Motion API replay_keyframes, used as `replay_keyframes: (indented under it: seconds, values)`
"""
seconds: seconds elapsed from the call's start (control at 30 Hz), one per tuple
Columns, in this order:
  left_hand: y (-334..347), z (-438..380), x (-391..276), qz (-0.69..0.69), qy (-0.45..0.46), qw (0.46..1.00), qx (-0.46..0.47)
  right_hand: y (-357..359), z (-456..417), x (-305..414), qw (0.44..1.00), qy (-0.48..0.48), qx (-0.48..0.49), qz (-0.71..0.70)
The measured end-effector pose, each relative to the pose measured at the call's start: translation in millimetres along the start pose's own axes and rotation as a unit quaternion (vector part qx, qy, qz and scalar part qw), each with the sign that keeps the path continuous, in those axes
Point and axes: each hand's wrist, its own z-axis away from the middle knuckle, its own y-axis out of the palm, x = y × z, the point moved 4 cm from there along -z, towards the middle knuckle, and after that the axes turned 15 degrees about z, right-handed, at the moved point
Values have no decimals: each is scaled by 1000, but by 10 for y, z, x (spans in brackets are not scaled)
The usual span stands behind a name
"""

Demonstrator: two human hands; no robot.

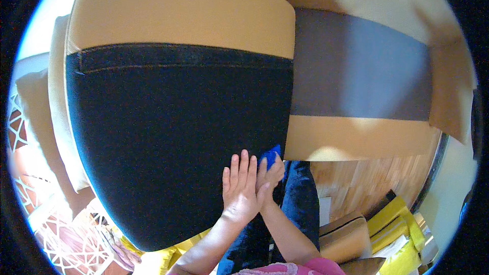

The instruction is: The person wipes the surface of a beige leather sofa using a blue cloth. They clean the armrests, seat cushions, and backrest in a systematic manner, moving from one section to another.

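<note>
A big sofa cushion fills the middle of the view, with a dark textile panel and a tan upholstered band along its far side. My left hand lies flat on the dark panel near its right edge, fingers spread a little and holding nothing. Just right of it, my right hand grips a bunched blue cloth against the cushion's edge. My left thumb crosses close to my right wrist; whether they touch I cannot tell.
The sofa frame, with a grey seat deck and tan front, stands at right above a wood floor. Yellow bags and a tan case lie lower right. A white wire lattice sits lower left beside tan cushions.
</note>
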Motion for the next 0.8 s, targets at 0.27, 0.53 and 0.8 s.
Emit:
replay_keyframes:
  seconds: [0.27,0.53,0.8]
  values:
    - [-630,-556,-87,-28,-31,991,-130,-212,-332,1165,884,-447,-120,-61]
    - [-1124,-579,-27,12,-52,988,-145,-111,-741,1148,953,-303,-8,-16]
    - [-2257,-552,-118,-7,-55,944,-326,-949,-445,2614,871,-462,-18,-166]
